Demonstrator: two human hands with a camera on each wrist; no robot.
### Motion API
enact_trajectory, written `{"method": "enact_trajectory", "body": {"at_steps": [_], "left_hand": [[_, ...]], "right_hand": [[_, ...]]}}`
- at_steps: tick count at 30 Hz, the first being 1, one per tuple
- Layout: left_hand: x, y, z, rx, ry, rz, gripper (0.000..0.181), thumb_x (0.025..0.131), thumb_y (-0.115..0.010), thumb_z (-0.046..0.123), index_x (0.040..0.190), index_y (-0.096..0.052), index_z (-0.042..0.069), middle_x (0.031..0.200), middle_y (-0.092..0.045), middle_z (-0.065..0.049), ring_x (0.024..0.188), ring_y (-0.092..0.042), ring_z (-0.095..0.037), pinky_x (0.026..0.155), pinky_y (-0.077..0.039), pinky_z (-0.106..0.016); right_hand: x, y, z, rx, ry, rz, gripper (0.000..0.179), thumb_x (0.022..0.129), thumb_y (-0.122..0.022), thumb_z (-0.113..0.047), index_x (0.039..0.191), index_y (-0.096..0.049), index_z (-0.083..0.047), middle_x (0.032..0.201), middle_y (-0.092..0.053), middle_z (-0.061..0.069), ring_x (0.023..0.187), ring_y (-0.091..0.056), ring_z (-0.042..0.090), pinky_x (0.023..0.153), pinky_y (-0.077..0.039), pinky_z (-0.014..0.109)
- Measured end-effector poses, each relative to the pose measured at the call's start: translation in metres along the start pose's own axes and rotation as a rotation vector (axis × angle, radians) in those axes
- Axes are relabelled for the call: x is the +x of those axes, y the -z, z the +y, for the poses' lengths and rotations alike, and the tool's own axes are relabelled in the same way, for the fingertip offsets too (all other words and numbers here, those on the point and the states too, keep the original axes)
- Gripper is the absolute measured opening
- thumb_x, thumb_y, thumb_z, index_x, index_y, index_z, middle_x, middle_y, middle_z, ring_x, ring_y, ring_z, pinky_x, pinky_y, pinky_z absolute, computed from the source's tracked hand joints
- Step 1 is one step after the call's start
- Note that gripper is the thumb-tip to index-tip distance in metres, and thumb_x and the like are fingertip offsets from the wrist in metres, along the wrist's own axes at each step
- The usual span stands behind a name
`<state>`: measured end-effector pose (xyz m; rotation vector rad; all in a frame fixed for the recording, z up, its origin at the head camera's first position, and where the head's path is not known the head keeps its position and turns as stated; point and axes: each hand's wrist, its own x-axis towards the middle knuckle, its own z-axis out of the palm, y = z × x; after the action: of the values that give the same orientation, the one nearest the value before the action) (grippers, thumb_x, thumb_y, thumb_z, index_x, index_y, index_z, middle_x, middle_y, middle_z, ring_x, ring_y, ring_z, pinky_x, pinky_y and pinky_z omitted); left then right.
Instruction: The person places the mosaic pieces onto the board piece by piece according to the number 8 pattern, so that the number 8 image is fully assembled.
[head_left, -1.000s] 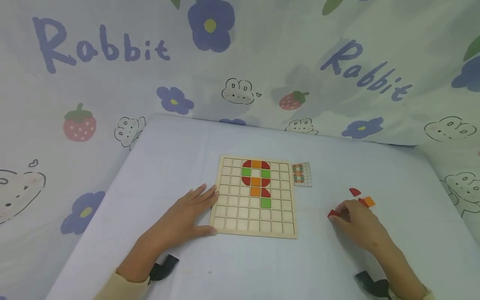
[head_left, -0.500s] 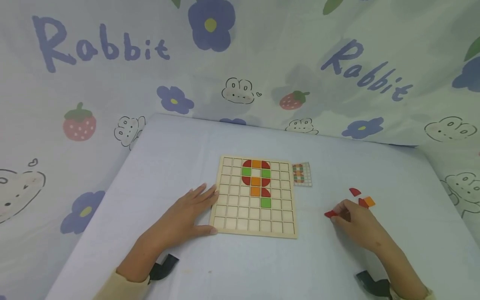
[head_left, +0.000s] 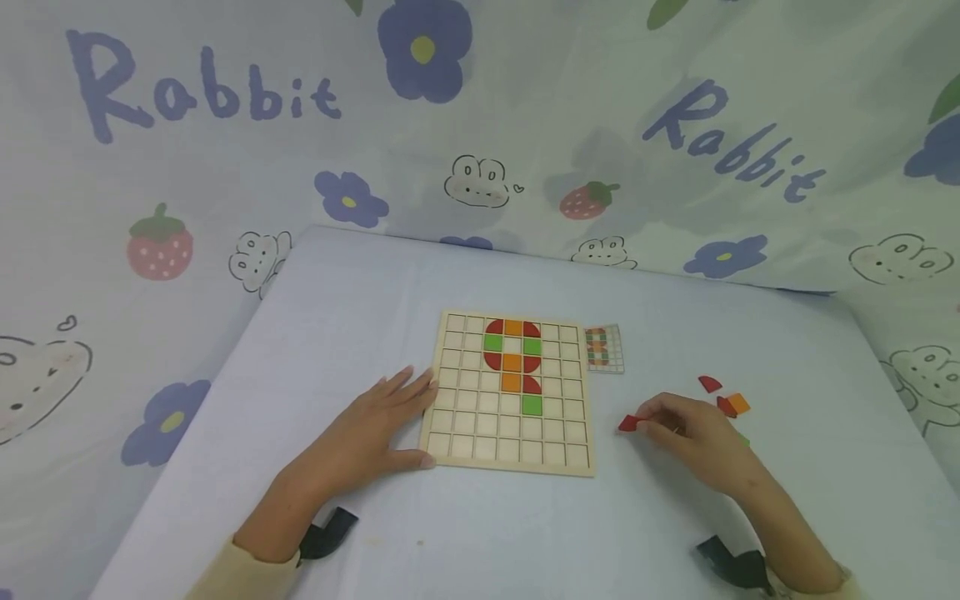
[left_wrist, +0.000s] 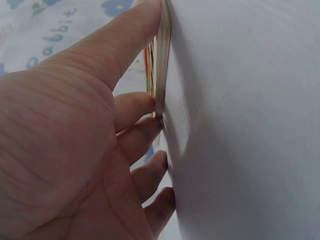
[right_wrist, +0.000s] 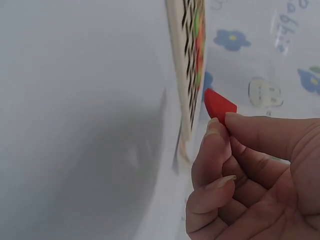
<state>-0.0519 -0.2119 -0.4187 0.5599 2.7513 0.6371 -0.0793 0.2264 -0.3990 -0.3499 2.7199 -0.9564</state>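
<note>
A square wooden grid board [head_left: 480,425] lies mid-table, with red quarter-circle, orange and green square tiles set in its upper cells. My left hand [head_left: 375,433] rests at the board's left edge, fingers spread; in the left wrist view the thumb and fingertips touch its side. Between thumb and fingertips, my right hand [head_left: 697,437] pinches a red quarter-circle tile [right_wrist: 219,104], held to the right of the board. The tile also shows in the head view, partly covered by the fingers.
Beside the board's upper right edge lies a small pattern card [head_left: 604,348]. Loose tiles sit right of the right hand: a red quarter-circle [head_left: 709,384], an orange square [head_left: 739,403], another red piece and a green one partly hidden by the hand.
My right hand has moved left toward the board with the red quarter-circle tile, uncovering part of a green tile. The left hand and the board have stayed put.
</note>
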Motion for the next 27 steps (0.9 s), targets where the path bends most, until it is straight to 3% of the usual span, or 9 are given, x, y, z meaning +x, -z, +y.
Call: {"method": "enact_trajectory", "body": {"at_steps": [12, 18, 27], "left_hand": [[-0.002, 0.000, -0.005, 0.005, 0.010, 0.003, 0.098, 0.084, -0.086, 0.048, 0.163, -0.038, 0.015, 0.171, -0.025, 0.002, 0.160, -0.013, -0.029, 0.129, -0.015, -0.053], [-0.002, -0.001, -0.005, 0.005, 0.013, 0.007, 0.098, 0.084, -0.086, 0.048, 0.163, -0.038, 0.015, 0.171, -0.025, 0.003, 0.160, -0.013, -0.029, 0.129, -0.015, -0.053], [-0.001, -0.001, -0.003, 0.006, -0.018, 0.010, 0.097, 0.084, -0.086, 0.046, 0.162, -0.040, 0.012, 0.171, -0.027, 0.000, 0.160, -0.015, -0.031, 0.129, -0.015, -0.054]], "right_hand": [[0.033, -0.027, -0.048, 0.028, 0.067, -0.150, 0.004, 0.099, -0.072, -0.015, 0.101, -0.076, -0.017, 0.086, -0.068, -0.005, 0.079, -0.059, 0.018, 0.063, -0.052, 0.024], [0.050, -0.043, -0.063, 0.038, 0.154, -0.228, 0.005, 0.100, -0.072, -0.018, 0.097, -0.074, -0.015, 0.082, -0.067, -0.006, 0.078, -0.058, 0.015, 0.064, -0.052, 0.025], [0.059, -0.055, -0.071, 0.004, 0.222, -0.222, 0.008, 0.099, -0.073, -0.012, 0.093, -0.075, -0.017, 0.082, -0.066, -0.011, 0.076, -0.057, 0.013, 0.066, -0.053, 0.025]]}}
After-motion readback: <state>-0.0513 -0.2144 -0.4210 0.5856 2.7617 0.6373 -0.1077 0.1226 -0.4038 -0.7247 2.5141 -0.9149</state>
